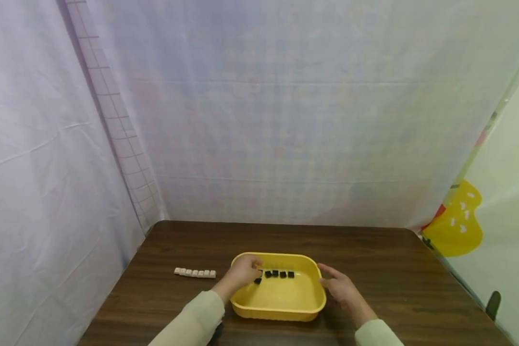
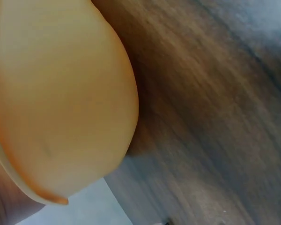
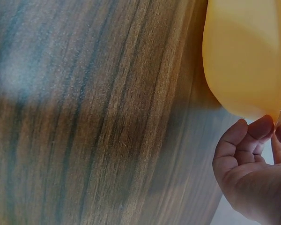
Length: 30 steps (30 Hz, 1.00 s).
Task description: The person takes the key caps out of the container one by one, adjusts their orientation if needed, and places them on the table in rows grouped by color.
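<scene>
1. Nearest, a dark thing [image 1: 216,334] lies on the bench [image 1: 380,269], partly hidden by the pale left sleeve [image 1: 192,315]; what it is cannot be made out.
2. The right hand [image 1: 343,290] grips the right side of the yellow tray [image 1: 278,315]; the right wrist view shows its curled fingers and thumb pinching the rim.
3. The tray sits on the bench, between the two hands.
4. The left hand [image 1: 242,270] reaches over the tray's left rim, with its fingertips beside the small black blocks [image 1: 275,273]. Whether it pinches one or only touches there I cannot tell: the fingers are partly hidden in the head view and out of sight in the left wrist view.
5. The black blocks lie inside the tray, most in a rough row toward its far side; one sits nearer, just below the left hand.
6. The step in hand looks like placing or straightening blocks in that row while the tray is steadied. The next move seems to call for a fine fingertip touch that leaves the neighbours undisturbed.
7. Left of the tray, white blocks [image 1: 194,273] form a row on the bench, apart from both hands.
8. Farthest, a pale curtain [image 1: 281,144] hangs behind the bench.
</scene>
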Tool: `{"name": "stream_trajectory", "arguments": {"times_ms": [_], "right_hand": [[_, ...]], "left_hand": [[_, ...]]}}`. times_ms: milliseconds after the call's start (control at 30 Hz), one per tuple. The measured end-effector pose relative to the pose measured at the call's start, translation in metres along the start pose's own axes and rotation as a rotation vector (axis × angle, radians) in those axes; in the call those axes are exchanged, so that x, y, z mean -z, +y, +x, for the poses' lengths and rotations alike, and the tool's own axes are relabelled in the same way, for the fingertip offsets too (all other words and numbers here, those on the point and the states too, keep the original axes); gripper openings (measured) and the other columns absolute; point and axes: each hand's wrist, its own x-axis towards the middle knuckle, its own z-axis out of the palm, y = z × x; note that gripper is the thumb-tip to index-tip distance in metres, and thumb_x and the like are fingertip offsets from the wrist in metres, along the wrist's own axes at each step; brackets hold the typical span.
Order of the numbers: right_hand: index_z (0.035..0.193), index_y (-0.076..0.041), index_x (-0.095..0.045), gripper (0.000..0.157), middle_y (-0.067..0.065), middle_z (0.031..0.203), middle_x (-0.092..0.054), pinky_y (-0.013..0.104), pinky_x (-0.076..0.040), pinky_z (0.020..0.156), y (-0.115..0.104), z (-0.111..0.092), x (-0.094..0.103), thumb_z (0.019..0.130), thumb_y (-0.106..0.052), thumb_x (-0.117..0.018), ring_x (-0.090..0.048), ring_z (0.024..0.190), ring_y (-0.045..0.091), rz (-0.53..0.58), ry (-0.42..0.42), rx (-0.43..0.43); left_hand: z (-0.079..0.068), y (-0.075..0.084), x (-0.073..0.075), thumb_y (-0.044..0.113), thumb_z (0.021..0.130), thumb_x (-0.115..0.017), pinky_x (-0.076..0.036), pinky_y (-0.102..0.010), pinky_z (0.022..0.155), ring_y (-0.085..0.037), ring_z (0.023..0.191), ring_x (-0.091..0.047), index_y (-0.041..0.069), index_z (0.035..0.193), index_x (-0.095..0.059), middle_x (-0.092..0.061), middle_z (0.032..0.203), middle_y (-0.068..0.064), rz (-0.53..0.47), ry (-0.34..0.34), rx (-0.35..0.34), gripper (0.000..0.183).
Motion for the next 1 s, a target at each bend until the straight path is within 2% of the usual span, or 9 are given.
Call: {"name": "stream_trajectory", "arguments": {"times_ms": [133, 233, 333, 400, 533, 633, 767, 900, 1000], "right_hand": [[0.145, 0.001, -0.045, 0.050, 0.027, 0.122, -0.059, 0.042, -0.057, 0.072, 0.001, 0.000, 0.000, 0.097, -0.004, -0.055, -0.065, 0.089, 0.023, 0.010, 0.002, -0.001], [0.145, 0.000, -0.045, 0.050, 0.028, 0.124, -0.058, 0.042, -0.057, 0.072, 0.001, 0.000, -0.001, 0.097, -0.004, -0.055, -0.065, 0.089, 0.023, 0.013, 0.002, -0.002], [0.145, 0.001, -0.045, 0.050, 0.028, 0.124, -0.057, 0.041, -0.057, 0.071, 0.002, 0.000, -0.001, 0.097, -0.003, -0.055, -0.065, 0.088, 0.023, 0.023, 0.003, 0.000], [0.146, 0.001, -0.045, 0.050, 0.029, 0.124, -0.057, 0.041, -0.057, 0.071, 0.002, -0.001, -0.001, 0.097, -0.003, -0.054, -0.065, 0.087, 0.023, 0.029, -0.002, 0.001], [0.146, 0.001, -0.044, 0.050, 0.031, 0.127, -0.054, 0.042, -0.057, 0.072, 0.001, -0.001, -0.001, 0.097, -0.002, -0.053, -0.064, 0.089, 0.023, 0.043, -0.003, -0.003], [0.146, 0.001, -0.043, 0.050, 0.032, 0.130, -0.051, 0.043, -0.057, 0.074, 0.001, -0.001, -0.001, 0.098, -0.003, -0.052, -0.063, 0.092, 0.025, 0.040, -0.013, -0.009], [0.147, 0.002, -0.041, 0.050, 0.031, 0.129, -0.053, 0.045, -0.056, 0.075, 0.000, -0.001, -0.001, 0.099, -0.004, -0.051, -0.063, 0.095, 0.027, 0.030, -0.026, -0.015], [0.147, 0.001, -0.042, 0.050, 0.030, 0.129, -0.053, 0.045, -0.055, 0.075, -0.001, -0.001, -0.001, 0.099, -0.004, -0.052, -0.063, 0.096, 0.027, 0.017, -0.018, -0.014], [0.147, 0.001, -0.043, 0.050, 0.030, 0.130, -0.052, 0.044, -0.055, 0.074, -0.001, -0.001, -0.001, 0.099, -0.005, -0.052, -0.062, 0.096, 0.027, 0.008, -0.015, -0.011]], "left_hand": [[0.002, 0.000, -0.004, -0.016, 0.076, -0.061, -0.050, -0.036, 0.065, -0.024, 0.078, -0.058, -0.011, 0.111, -0.067, -0.067, 0.110, -0.023, 0.100, 0.005, -0.019, 0.036], [0.001, 0.001, -0.006, -0.017, 0.074, -0.058, -0.042, -0.030, 0.059, -0.022, 0.074, -0.054, -0.009, 0.115, -0.067, -0.067, 0.114, -0.022, 0.140, -0.027, 0.003, 0.043], [0.000, 0.002, -0.008, -0.016, 0.075, -0.058, -0.041, -0.032, 0.062, -0.024, 0.081, -0.057, -0.006, 0.117, -0.067, -0.066, 0.116, -0.020, 0.153, -0.060, 0.009, 0.044], [0.000, 0.002, -0.009, -0.016, 0.077, -0.059, -0.045, -0.031, 0.064, -0.025, 0.086, -0.062, -0.004, 0.114, -0.070, -0.068, 0.114, -0.017, 0.186, -0.073, -0.012, 0.041], [0.002, 0.001, -0.013, -0.015, 0.075, -0.062, -0.051, -0.029, 0.075, -0.019, 0.092, -0.065, 0.002, 0.108, -0.075, -0.072, 0.106, -0.008, 0.337, -0.093, -0.080, 0.039], [0.004, -0.001, -0.017, -0.010, 0.076, -0.068, -0.052, -0.028, 0.077, -0.017, 0.093, -0.064, 0.005, 0.108, -0.075, -0.071, 0.105, -0.003, 0.415, -0.117, -0.071, 0.037], [0.005, -0.006, -0.020, 0.002, 0.080, -0.076, -0.054, -0.032, 0.077, -0.019, 0.095, -0.065, 0.008, 0.103, -0.076, -0.071, 0.100, -0.002, 0.426, -0.113, -0.038, 0.023], [0.005, -0.009, -0.021, 0.013, 0.081, -0.081, -0.053, -0.033, 0.073, -0.017, 0.087, -0.064, 0.009, 0.098, -0.076, -0.070, 0.096, -0.001, 0.395, -0.099, -0.042, 0.018], [0.006, -0.010, -0.021, 0.015, 0.082, -0.081, -0.053, -0.033, 0.073, -0.016, 0.085, -0.064, 0.009, 0.097, -0.076, -0.070, 0.095, -0.001, 0.376, -0.095, -0.060, 0.018]]}}
